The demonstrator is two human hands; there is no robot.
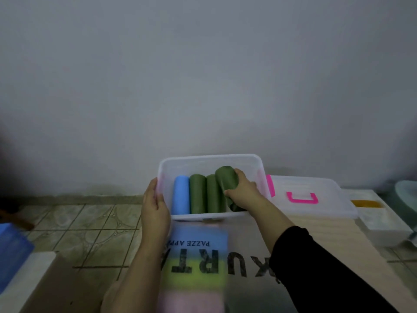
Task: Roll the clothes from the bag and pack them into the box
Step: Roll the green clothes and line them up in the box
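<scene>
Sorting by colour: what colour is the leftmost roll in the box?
Light blue roll, clearest in the head view.

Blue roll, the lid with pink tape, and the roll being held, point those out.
Blue roll (181, 194), head view, mid-length.
Lid (329, 188), head view, bare top surface.
Held green roll (225, 177), head view, upper end.

Counted by kind

One clear plastic box (259, 164) holds four rolled cloths: one blue roll (181, 194), three green rolls (198, 193). One lid (320, 188), one printed bag (243, 267), two hands (155, 204).
</scene>
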